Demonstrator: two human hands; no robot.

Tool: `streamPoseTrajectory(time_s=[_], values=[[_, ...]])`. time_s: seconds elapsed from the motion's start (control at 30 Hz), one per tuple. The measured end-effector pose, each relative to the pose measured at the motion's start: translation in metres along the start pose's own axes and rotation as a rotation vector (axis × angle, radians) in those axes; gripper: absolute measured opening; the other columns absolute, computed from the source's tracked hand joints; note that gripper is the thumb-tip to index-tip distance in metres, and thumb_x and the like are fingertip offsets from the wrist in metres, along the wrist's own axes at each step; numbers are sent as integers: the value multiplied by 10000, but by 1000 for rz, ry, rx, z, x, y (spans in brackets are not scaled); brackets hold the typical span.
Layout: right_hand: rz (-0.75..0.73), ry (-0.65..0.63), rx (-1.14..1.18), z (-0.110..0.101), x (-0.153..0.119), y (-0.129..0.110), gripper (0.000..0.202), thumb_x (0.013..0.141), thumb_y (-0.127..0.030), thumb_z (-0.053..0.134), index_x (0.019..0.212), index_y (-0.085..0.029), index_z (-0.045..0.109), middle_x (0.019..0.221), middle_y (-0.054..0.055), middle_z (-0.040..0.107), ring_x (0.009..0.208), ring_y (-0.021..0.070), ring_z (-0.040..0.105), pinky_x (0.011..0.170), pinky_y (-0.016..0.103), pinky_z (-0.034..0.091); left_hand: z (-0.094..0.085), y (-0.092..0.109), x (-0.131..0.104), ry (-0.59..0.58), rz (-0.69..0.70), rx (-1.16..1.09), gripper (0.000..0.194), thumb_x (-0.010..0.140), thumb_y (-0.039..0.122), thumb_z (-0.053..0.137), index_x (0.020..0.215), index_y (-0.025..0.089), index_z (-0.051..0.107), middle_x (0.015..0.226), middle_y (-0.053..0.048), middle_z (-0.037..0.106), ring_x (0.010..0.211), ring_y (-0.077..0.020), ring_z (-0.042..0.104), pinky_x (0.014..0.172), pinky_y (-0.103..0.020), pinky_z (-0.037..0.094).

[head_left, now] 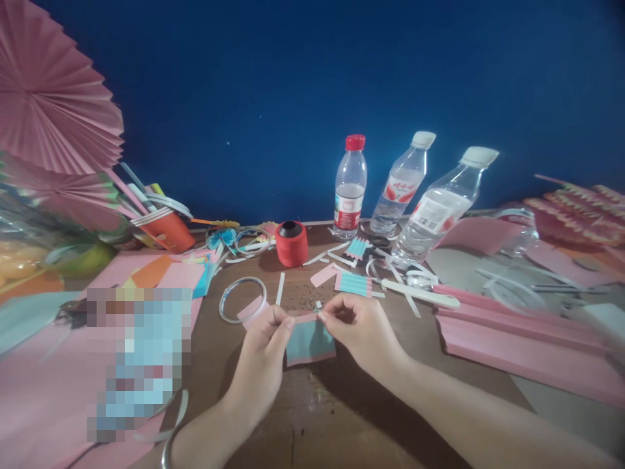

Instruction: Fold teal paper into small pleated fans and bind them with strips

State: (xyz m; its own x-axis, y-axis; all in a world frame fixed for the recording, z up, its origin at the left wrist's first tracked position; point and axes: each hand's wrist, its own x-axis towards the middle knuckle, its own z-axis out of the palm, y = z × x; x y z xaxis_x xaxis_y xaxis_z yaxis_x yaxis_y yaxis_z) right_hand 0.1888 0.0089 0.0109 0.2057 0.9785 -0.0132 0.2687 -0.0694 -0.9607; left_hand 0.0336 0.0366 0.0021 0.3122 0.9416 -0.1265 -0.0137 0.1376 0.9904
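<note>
A small sheet of paper (311, 343), light blue with pink edges, is held up just above the brown table in front of me. My left hand (266, 345) pinches its upper left corner between thumb and forefinger. At the upper right corner, my right hand (364, 329) grips it the same way. Between the two hands the pink top edge runs nearly straight. Just beyond lie scattered tiny dark specks and a small white scrap (319, 304). Two pleated blue-and-pink paper pieces, one of them nearer (353, 283), lie past my right hand.
A tape roll (243, 300) and a red thread spool (291, 245) sit beyond my left hand. Three bottles, one red-capped (350, 189), stand at the back right. A utility knife (420, 294) lies right. Pink paper (527, 345) covers the right; a red cup (166, 229) holds pens.
</note>
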Motion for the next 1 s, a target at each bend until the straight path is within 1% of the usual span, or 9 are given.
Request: streamPoseTrajectory(time_s=[0.07,0.17,0.37,0.43,0.6,0.73,0.83,1.0], values=[[-2,3,1,0,0,0,87,705,-229,560,654,-170,599,601,-12,606,551,111,543,510,205,410,0,1,0,34,2,19,199,741,321,558,588,204,508,610,-1,592,603,-165,513,597,-265,396],[-5,0,12,0,-1,0,84,705,-226,560,652,-173,597,602,-12,605,553,111,541,511,205,411,0,1,0,84,14,46,188,717,319,584,577,207,526,540,8,563,557,-162,499,562,-263,394],[5,0,33,0,0,-1,87,704,-224,561,642,-171,591,595,-15,595,551,108,533,515,205,411,-2,-1,0,74,-33,38,214,710,337,588,559,206,509,530,10,556,548,-160,497,543,-260,395],[10,3,36,0,0,-2,88,700,-221,564,630,-170,584,583,-18,589,541,105,527,507,202,405,-1,0,0,62,-31,40,208,712,333,586,566,205,512,561,2,576,572,-165,512,563,-264,406],[21,40,50,1,-2,-2,96,691,-226,578,611,-173,580,580,-14,596,547,110,535,506,204,407,3,5,-3,16,2,-8,217,738,331,566,578,204,492,731,-31,638,703,-198,563,674,-301,432],[31,68,66,2,-3,-1,93,690,-245,591,629,-174,593,602,-8,614,567,120,553,523,214,423,4,3,-3,-15,2,-37,231,761,319,548,579,204,461,796,-24,650,763,-196,574,752,-310,416],[30,56,76,3,-2,-2,86,682,-244,599,637,-171,594,613,-3,617,574,122,557,530,219,429,3,0,-3,-36,-16,-54,238,789,318,516,594,205,439,805,-13,650,766,-185,574,757,-304,412],[68,52,81,2,-1,-4,96,644,-236,628,615,-168,568,593,-11,593,552,115,537,498,211,410,4,3,-3,-55,-9,-94,208,768,302,536,598,207,460,883,-28,655,825,-203,579,770,-315,417]])
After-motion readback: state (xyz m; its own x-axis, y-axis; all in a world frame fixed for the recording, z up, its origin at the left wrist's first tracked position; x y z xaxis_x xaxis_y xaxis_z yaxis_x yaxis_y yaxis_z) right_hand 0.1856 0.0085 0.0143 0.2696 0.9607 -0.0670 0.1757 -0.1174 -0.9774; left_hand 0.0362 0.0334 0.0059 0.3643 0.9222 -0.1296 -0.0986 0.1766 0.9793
